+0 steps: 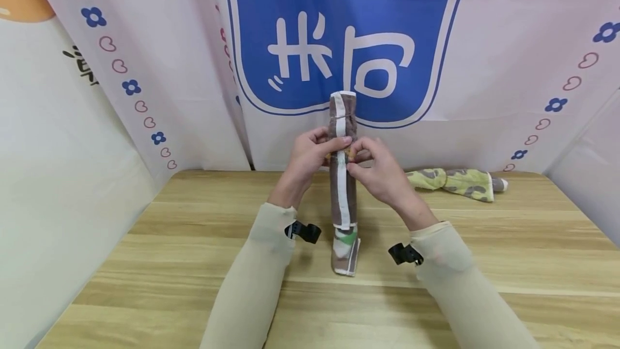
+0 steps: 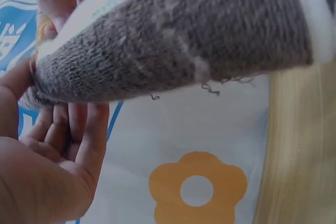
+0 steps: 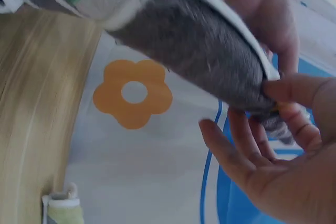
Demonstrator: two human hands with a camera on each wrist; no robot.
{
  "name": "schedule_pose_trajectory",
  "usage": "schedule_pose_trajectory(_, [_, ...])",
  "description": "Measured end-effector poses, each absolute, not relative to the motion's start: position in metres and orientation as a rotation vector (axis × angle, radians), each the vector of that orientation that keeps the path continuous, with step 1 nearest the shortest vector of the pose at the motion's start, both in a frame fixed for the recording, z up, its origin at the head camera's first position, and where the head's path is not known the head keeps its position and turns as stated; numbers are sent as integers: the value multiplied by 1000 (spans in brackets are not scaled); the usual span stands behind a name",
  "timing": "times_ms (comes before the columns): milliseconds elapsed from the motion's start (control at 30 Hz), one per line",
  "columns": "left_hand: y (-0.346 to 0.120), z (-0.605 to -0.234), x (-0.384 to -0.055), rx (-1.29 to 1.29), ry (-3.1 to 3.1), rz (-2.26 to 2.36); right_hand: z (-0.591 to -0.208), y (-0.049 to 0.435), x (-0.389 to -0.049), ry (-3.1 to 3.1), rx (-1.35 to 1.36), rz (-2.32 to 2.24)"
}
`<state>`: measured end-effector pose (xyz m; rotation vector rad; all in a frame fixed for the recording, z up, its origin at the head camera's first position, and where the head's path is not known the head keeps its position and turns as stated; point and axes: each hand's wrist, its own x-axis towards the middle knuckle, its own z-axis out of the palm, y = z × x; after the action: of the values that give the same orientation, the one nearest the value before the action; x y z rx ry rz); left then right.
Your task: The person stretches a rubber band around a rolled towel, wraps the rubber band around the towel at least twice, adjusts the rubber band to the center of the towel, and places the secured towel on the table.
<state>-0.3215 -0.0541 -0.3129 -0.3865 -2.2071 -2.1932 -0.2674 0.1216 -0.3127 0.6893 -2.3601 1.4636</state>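
Note:
A rolled brown towel (image 1: 343, 193) with white edging stands nearly upright above the table, held by both hands around its middle. My left hand (image 1: 310, 154) grips it from the left, thumb across the front and fingers behind. From the right, my right hand (image 1: 380, 168) pinches the roll's edge with thumb and forefinger. A thin yellow band (image 3: 275, 107) shows at the narrowed part between the fingers; much of it is hidden. The towel's lower end (image 1: 345, 257) has a green and pale patch. Loose threads hang from the roll in the left wrist view.
On the table (image 1: 194, 263), at the back right, lies another rolled towel (image 1: 467, 185), yellow-green with grey patches and drawn in at its middle. A printed curtain (image 1: 286, 149) hangs right behind the table's back edge.

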Motion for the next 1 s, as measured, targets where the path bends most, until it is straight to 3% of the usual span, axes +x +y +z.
schedule_pose_trajectory(300, [-42, -306, -313, -249, -2147, -2127, -321, 110, -264, -2292, 663, 968])
schedule_pose_trajectory(533, [-39, -305, -310, -275, -2100, -2040, -312, 115, -259, -2480, 517, 1094])
schedule_pose_trajectory(833, [-61, -313, -322, -666, -2112, -2331, -305, 130, -264, -2479, 603, 1480])
schedule_pose_trajectory(1000, [-66, -312, -323, -651, -2129, -2372, -303, 133, -266, -2465, 641, 1554])
